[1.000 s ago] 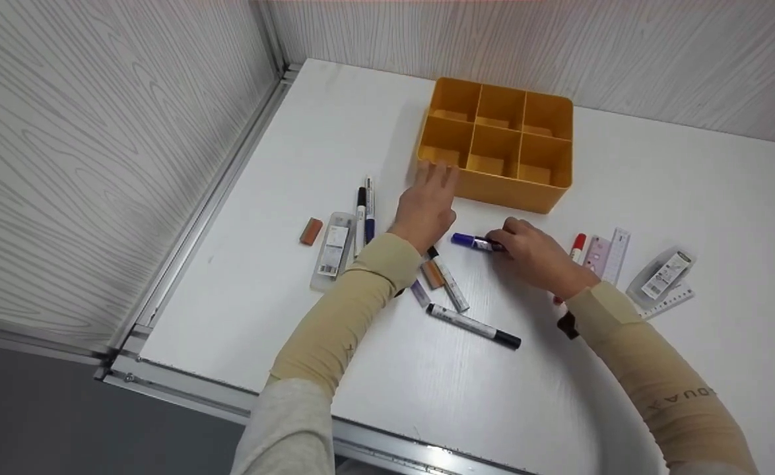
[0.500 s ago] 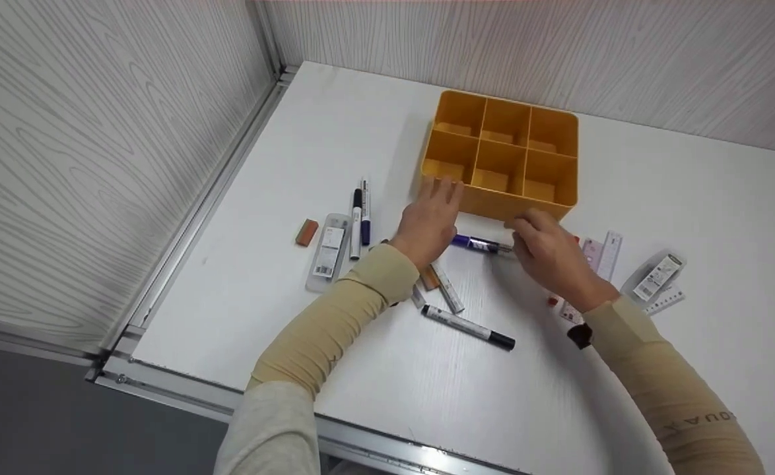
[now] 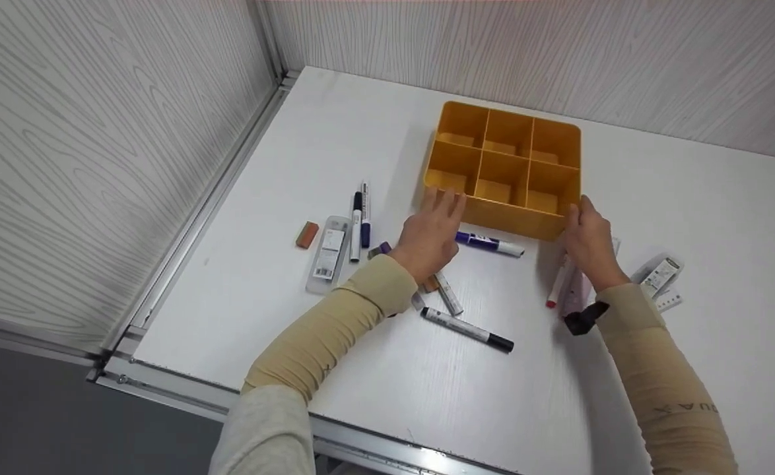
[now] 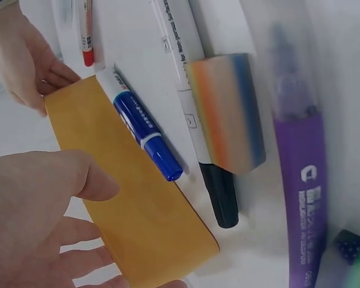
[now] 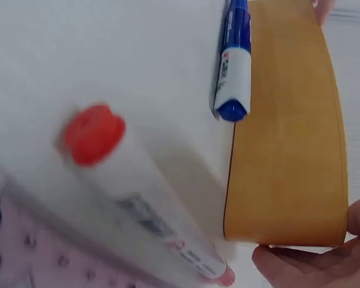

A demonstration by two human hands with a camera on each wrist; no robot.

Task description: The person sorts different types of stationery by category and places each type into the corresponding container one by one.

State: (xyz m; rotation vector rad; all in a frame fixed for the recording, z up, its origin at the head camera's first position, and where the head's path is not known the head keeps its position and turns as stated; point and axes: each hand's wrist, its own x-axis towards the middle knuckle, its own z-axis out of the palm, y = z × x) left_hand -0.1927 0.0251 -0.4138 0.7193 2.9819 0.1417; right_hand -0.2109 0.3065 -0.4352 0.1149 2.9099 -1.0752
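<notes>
A yellow desk organizer (image 3: 513, 218) with open compartments stands near the back of the white table. My left hand (image 3: 429, 241) holds its front wall near the left corner, with fingers over the rim; the left wrist view shows the thumb against the outer face. At the front right corner, my right hand (image 3: 589, 241) grips the organizer, its fingertips on the wall in the right wrist view. A blue marker (image 3: 486, 243) lies just in front of the box, between both hands. Below the right hand lies a red-ended white marker (image 5: 162, 210).
Left lie an orange eraser (image 3: 307, 235), a clear case (image 3: 328, 254) and two markers (image 3: 356, 231). A black-capped marker (image 3: 467, 329) lies in the middle foreground; a purple highlighter (image 4: 303, 198) is beside the left forearm. Another case (image 3: 661, 274) is at right, with rulers nearby.
The right hand has left the blue marker and moved right to the organizer's front right corner. The organizer has shifted slightly toward me, with the left hand staying on its rim.
</notes>
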